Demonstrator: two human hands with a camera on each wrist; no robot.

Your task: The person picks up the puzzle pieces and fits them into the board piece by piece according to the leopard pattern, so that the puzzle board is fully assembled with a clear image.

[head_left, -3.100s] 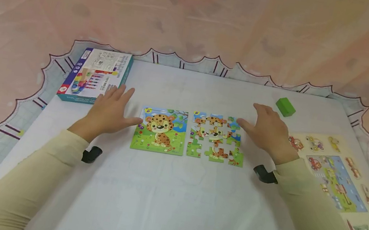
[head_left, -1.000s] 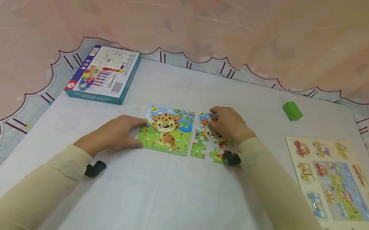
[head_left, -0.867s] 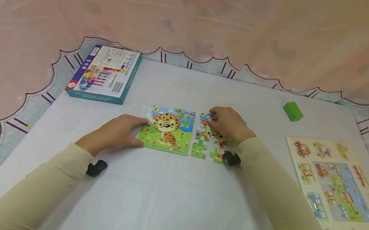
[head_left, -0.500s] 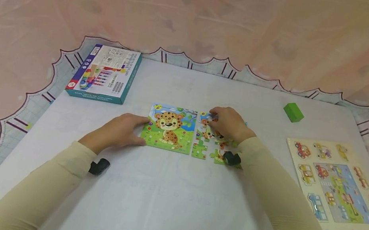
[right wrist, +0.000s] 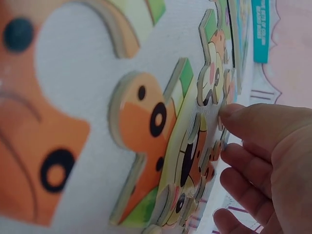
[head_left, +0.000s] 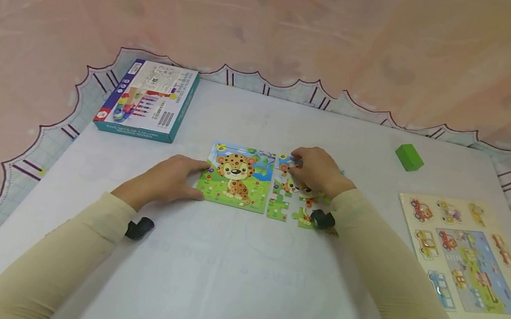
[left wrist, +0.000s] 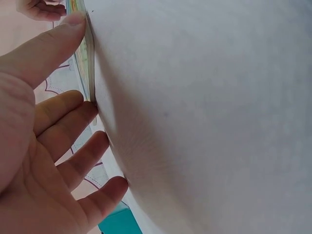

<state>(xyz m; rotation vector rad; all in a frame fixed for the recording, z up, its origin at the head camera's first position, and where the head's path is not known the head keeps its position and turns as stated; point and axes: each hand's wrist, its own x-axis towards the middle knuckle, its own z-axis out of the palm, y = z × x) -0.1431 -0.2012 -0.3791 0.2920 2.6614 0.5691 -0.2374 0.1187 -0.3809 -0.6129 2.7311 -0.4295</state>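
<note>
In the head view the left hand [head_left: 167,180] rests against the left edge of a square leopard picture board [head_left: 235,177], thumb and fingers spread. The left wrist view shows its thumb on the edge of the board [left wrist: 85,58] and the other fingers [left wrist: 69,127] extended. Leopard puzzle pieces [head_left: 277,207] lie in separated rows just right of the board. Over the upper rows, the right hand [head_left: 320,172] is bent, thumb and fingers around a small piece; it hides several others. The right wrist view shows the right hand [right wrist: 273,161] at the far pieces, with nearer pieces [right wrist: 146,114] flat and apart.
A flat box [head_left: 146,100] lies at the back left of the white table [head_left: 215,287]. A green block [head_left: 409,157] sits at the back right. On the right lies a cream board [head_left: 406,220] with vehicle and figure shapes. Patterned cloth [head_left: 277,23] hangs behind.
Both hands have come in from beside the puzzle. Over the last second the left hand and picture board have shifted slightly right and away, narrowing the gap to the pieces; the right hand has stayed put.
</note>
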